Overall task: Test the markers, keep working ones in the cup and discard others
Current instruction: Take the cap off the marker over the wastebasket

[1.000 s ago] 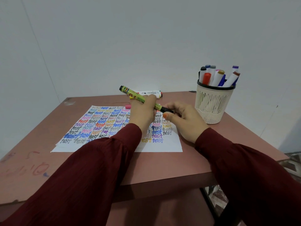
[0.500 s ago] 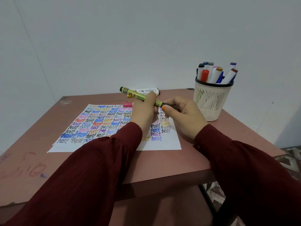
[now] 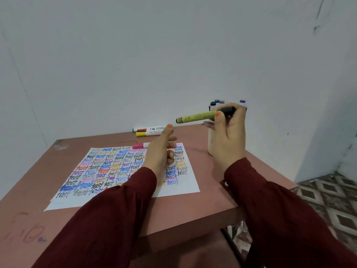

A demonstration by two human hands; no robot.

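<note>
Maroon sleeves [image 3: 108, 219] cross the test sheet [image 3: 189, 187]. My left hand [image 3: 160, 153] hovers loosely curled, holding nothing. My right hand [image 3: 229, 138] grips a yellow-green marker [image 3: 197, 115] by its black cap [image 3: 229, 110], just before the cup [image 3: 211, 146]. I judge it light, stiff, smooth plastic. It lies near-level, butt end pointing left.

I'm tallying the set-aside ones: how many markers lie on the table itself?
3: a whiteboard marker and a yellow-capped marker side by side at the back of the table, and a pink marker at the far edge of the paper. The left hand may hide others.
</note>
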